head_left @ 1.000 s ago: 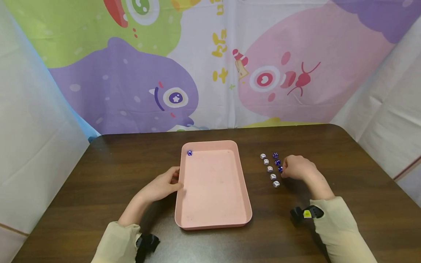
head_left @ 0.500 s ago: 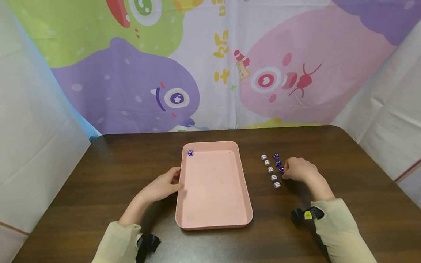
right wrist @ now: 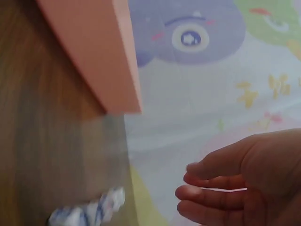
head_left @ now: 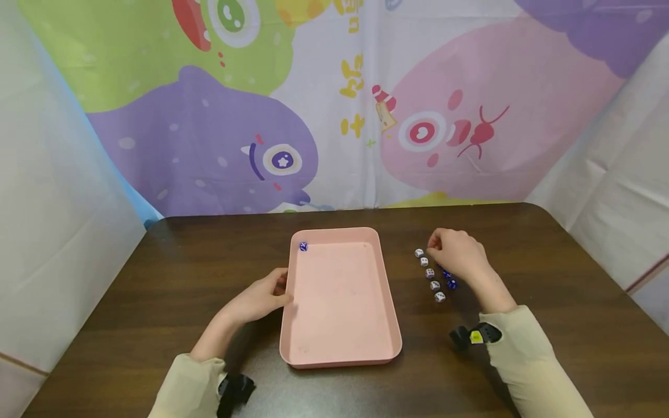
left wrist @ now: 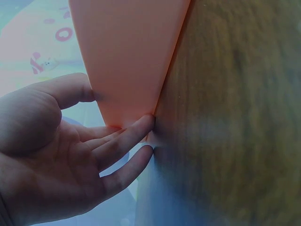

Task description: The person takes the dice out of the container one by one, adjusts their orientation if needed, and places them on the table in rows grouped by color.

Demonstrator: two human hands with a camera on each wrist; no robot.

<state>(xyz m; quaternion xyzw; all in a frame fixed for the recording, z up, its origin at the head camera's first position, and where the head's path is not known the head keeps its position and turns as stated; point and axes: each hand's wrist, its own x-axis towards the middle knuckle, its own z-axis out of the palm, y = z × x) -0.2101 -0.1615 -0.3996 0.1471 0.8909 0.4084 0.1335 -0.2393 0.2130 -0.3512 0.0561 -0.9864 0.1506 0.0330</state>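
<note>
A pink tray (head_left: 340, 302) lies on the table with one blue die (head_left: 303, 247) in its far left corner. At the tray's left side my left hand (head_left: 261, 296) grips the wall, thumb over the rim and fingers outside, as the left wrist view also shows (left wrist: 66, 136). To the right, white dice (head_left: 430, 273) form a slanting line beside blue dice (head_left: 452, 284). Over the far end of these lines hovers my right hand (head_left: 459, 254), covering part of the blue ones. No die shows between its fingertips (right wrist: 188, 192) in the right wrist view.
The dark wooden table (head_left: 209, 255) runs back to a cartoon-printed curtain (head_left: 350, 174). White cloth (head_left: 68, 203) hangs at both sides. A black wrist camera (head_left: 235, 390) is strapped by each sleeve (head_left: 188, 386).
My right hand has moved from the right of the blue dice to their far end, leaving a near blue die in view. The left hand stays at the tray.
</note>
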